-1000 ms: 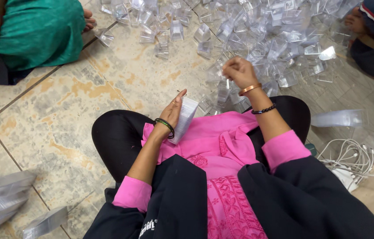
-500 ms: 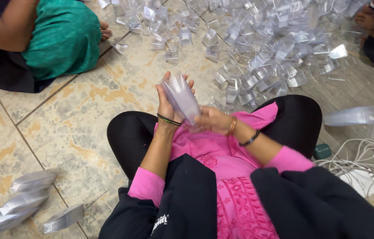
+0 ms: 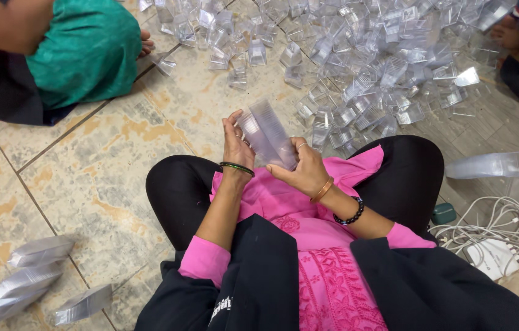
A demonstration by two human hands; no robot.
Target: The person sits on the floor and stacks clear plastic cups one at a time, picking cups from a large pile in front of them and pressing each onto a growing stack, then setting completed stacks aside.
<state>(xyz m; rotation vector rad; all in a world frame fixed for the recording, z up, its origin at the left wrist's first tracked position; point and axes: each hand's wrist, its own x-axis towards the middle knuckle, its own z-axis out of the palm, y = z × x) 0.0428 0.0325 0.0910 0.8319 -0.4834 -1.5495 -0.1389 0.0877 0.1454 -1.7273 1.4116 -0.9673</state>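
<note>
I sit cross-legged on a tiled floor in black trousers and a pink top. Both hands hold a stack of clear plastic trays [image 3: 267,132] above my lap. My left hand [image 3: 236,141] grips the stack's left side, with a dark bangle at the wrist. My right hand [image 3: 300,168] supports its lower right end, wearing a ring, an orange bangle and a black bead bracelet. A large heap of loose clear plastic trays [image 3: 370,67] covers the floor just ahead.
A person in green and black [image 3: 57,55] sits at the upper left; another person's foot [image 3: 508,34] is at the upper right. Stacked trays [image 3: 32,276] lie lower left, another stack [image 3: 486,165] at right, beside white cables [image 3: 499,227].
My right hand came back from the heap to the stack held by my left hand. Both hands now grip the stack, lowered a little toward my lap.
</note>
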